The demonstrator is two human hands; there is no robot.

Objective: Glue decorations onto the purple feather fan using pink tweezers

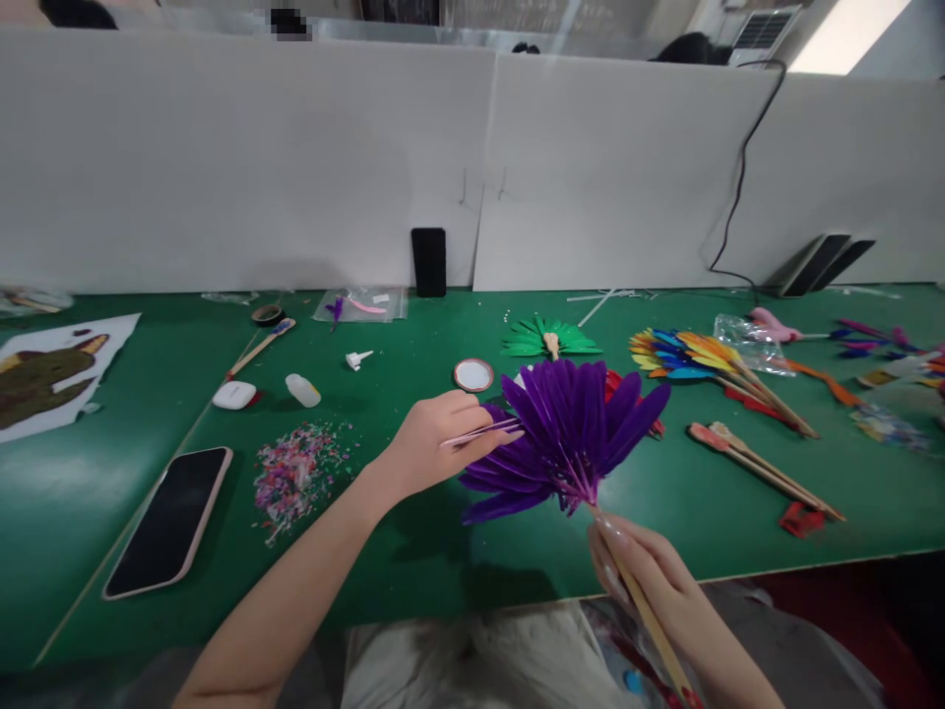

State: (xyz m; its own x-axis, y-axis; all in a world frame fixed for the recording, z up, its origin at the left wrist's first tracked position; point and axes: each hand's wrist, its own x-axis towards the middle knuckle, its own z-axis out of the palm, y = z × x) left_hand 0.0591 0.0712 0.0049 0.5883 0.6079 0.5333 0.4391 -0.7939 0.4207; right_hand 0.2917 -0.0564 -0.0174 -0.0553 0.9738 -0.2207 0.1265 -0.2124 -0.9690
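Observation:
A fan of purple feathers (568,423) spreads from the top of a thin wooden stick (641,601). My right hand (650,571) is closed around that stick just below where the quills gather. From the left, my left hand (443,433) reaches to the fan's edge, its fingers pinched on slim pink tweezers (478,433). The tips of the tweezers meet the purple feathers on the left side; whether they grip one I cannot tell. Behind the fan lies a green feather fan (552,340), and a round white lid (473,374) sits just left of it.
On the green table (413,542), a phone (169,522) and a heap of coloured bits (295,478) lie left. Multicoloured feather fans (709,359) and wooden sticks (768,468) lie right. A white partition (243,167) closes the back, with another phone (429,262) against it.

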